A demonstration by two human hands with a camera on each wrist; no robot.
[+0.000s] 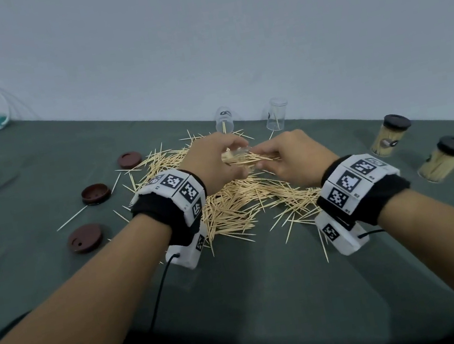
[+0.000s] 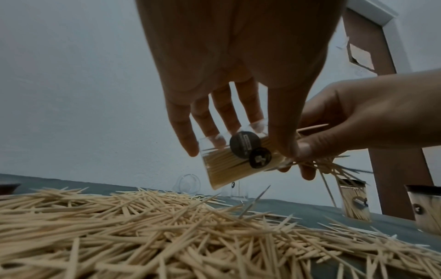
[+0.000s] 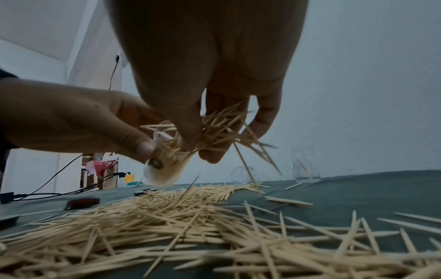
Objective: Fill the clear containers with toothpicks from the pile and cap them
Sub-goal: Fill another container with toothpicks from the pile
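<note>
So we've got our left hand (image 1: 212, 160) wrapped around a clear plastic cylinder container (image 2: 235, 160), tipped on its side above the table (image 1: 254, 287) with its open mouth facing right. It carries two round black stickers and is already packed pretty full of pale wooden sticks. Our right hand (image 1: 292, 158) is pinched tight on a messy bundle of toothpicks (image 3: 214, 130), held right at the container's mouth, with a few ends sticking out at odd angles below the fingers (image 3: 262, 117).

Underneath both hands sits the big loose pile of pale wooden toothpicks (image 1: 234, 206), spread across the dark green cloth, with strays on all sides.

Far side of the pile: two more clear containers, the left one (image 1: 223, 120) with a stick or so in it, and the right one (image 1: 275, 114) standing upright. Off to the right, two filled containers with black caps (image 1: 388, 135) (image 1: 444, 159). On the left, three round dark reddish-brown caps (image 1: 129, 160) (image 1: 95, 193) (image 1: 84, 238) lie apart from each other on the cloth.
</note>
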